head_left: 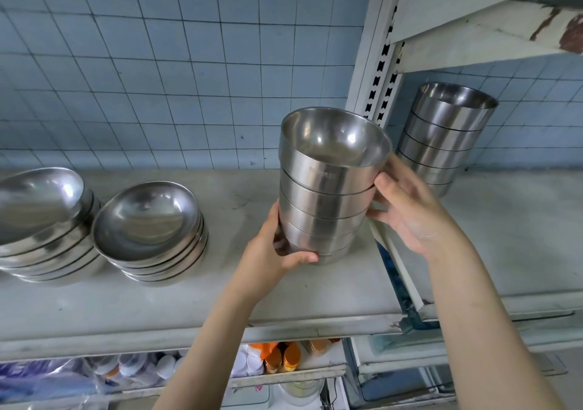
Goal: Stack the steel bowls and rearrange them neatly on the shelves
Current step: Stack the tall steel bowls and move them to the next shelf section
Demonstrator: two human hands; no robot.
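Item: nested stack of deep steel bowls [328, 189], held between my two hands above the right end of the left shelf [220, 293], tilted slightly, mouth toward the wall; whether its base touches the shelf I cannot tell. Left hand [274, 261]: cupped under the lowest bowl, thumb wrapped across its front. Right hand [410, 217]: fingers spread flat against the upper bowls' right side, steadying. Neighbours: a matching stack [441, 138] on the right shelf [520, 245] beyond the slotted upright [378, 72]; two stacks of shallow bowls [151, 233] and [41, 220] at the left. Handling note, my judgement: keep the lower palm bearing the weight, right hand only guiding; level the stack before lowering it; clear the upright; set it down square, then let go top hand last.
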